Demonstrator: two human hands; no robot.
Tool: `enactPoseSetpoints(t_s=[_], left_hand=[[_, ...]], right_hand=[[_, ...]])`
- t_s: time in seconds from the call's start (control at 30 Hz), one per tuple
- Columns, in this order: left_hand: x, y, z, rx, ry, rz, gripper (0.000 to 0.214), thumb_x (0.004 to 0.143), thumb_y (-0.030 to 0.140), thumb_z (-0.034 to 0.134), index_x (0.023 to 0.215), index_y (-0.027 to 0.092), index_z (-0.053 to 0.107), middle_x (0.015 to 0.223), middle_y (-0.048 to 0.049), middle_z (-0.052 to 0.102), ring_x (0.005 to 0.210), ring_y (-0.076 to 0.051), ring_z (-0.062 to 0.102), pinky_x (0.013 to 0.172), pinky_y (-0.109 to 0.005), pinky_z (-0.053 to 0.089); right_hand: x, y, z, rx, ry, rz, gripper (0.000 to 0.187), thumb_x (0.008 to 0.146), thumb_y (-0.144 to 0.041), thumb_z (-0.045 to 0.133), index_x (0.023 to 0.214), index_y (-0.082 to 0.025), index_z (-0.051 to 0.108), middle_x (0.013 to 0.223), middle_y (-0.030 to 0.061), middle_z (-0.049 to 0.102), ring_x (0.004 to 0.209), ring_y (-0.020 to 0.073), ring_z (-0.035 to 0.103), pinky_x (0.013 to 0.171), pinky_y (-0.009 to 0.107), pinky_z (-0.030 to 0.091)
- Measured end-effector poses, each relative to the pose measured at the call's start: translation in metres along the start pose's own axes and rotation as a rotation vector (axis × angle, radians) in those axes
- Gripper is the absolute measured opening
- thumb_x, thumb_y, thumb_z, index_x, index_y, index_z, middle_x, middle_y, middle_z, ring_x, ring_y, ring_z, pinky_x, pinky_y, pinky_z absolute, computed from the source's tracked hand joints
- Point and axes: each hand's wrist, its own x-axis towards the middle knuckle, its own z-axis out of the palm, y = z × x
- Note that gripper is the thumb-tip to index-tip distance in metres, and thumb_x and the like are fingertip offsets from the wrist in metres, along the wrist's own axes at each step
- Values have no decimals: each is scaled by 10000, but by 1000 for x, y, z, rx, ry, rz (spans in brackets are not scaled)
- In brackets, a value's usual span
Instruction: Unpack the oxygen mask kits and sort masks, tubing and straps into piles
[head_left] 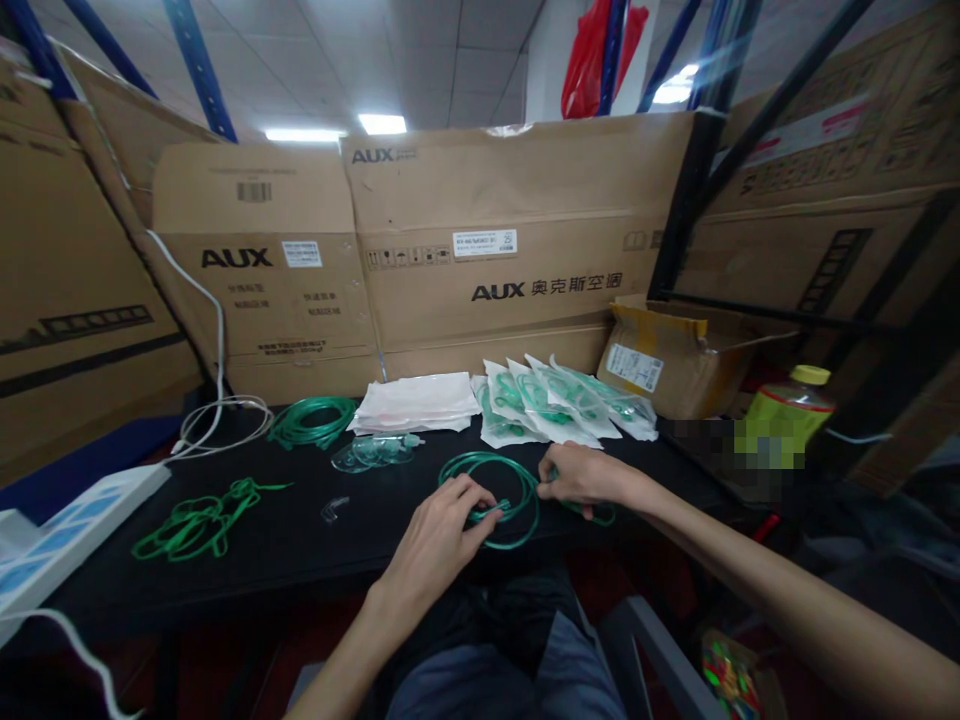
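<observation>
A loose coil of green clear tubing [511,545] lies on the black table in front of me. My left hand [448,525] is closed in a pinch on the tubing at the coil's left side, near what looks like an end piece. On the coil's right side, my right hand [583,474] has its fingers closed on a green strand; a loop of green shows below that hand. The fingers partly hide what they grip. Just behind the coil, clear plastic masks [377,452] lie together. A small clear elbow-shaped piece [334,508] sits left of my left hand.
Behind are white pouches [416,400] and several filled pouches with green contents [551,400]. To the left lie another tubing coil [311,422], green straps [199,525] and a power strip [82,520]. An opened carton [667,360] and a bottle [784,415] stand right. Cardboard walls the back.
</observation>
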Motion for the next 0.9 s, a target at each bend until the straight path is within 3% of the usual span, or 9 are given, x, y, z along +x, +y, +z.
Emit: enactPoseSetpoints(t_s=[0.17, 0.23, 0.3, 0.37, 0.53, 0.67, 0.77, 0.9], left_hand=[[16, 0, -8, 28, 62, -21, 298, 1014, 399, 513, 920, 231, 740, 1050, -53, 646, 1003, -208, 654, 933, -316, 483], [23, -7, -13, 121, 53, -135, 295, 1011, 404, 504, 1112, 223, 714, 1175, -84, 625, 1108, -230, 632, 995, -323, 458], [31, -18, -17, 220, -21, -273, 423, 979, 427, 542, 1322, 188, 610, 1316, -139, 581, 1207, -281, 597, 1041, -366, 433], [39, -29, -19, 273, -111, -370, 511, 929, 445, 594, 1348, 153, 587, 1339, -186, 585, 1214, -334, 602, 1023, -409, 443], [64, -44, -25, 248, -278, -433, 251, 824, 341, 663, 1005, 177, 722, 944, -111, 766, 929, -278, 731, 817, -315, 514], [80, -41, -29, 184, -407, -428, 93, 768, 259, 672, 796, 182, 716, 623, -26, 729, 620, -200, 719, 659, -260, 506], [83, -37, -34, 171, -408, -391, 72, 760, 237, 671, 744, 174, 703, 546, -11, 693, 518, -179, 683, 634, -251, 490], [77, -30, -46, 146, -347, -298, 137, 783, 199, 628, 866, 174, 734, 644, -20, 736, 480, -170, 666, 624, -255, 484]], right_hand=[[1, -1, 4, 58, -5, -31, 179, 837, -313, 640, 719, -179, 645, 557, -12, 587, 397, 126, 591, 424, 204, 379], [0, -1, 4, 66, -6, -34, 170, 833, -305, 639, 718, -180, 640, 544, -16, 578, 390, 129, 587, 421, 205, 380], [-1, -1, 4, 71, -5, -37, 159, 829, -293, 646, 721, -176, 643, 547, -17, 580, 379, 121, 575, 423, 203, 376], [-3, -2, 3, 74, -2, -44, 156, 828, -279, 653, 716, -169, 648, 546, -19, 578, 370, 109, 561, 430, 198, 370], [-7, -4, 3, 111, -9, -33, 124, 829, -250, 647, 738, -168, 670, 518, -25, 571, 359, 108, 549, 410, 189, 360], [-4, 0, 9, 174, -9, -20, 120, 816, -257, 645, 737, -168, 666, 520, -26, 571, 358, 110, 558, 387, 178, 357], [0, 5, 15, 234, -5, -42, 143, 819, -276, 639, 727, -168, 653, 524, -30, 566, 367, 104, 565, 380, 167, 349], [2, 13, 20, 300, -8, -84, 208, 860, -344, 624, 750, -170, 644, 496, -37, 542, 373, 106, 568, 381, 163, 352]])
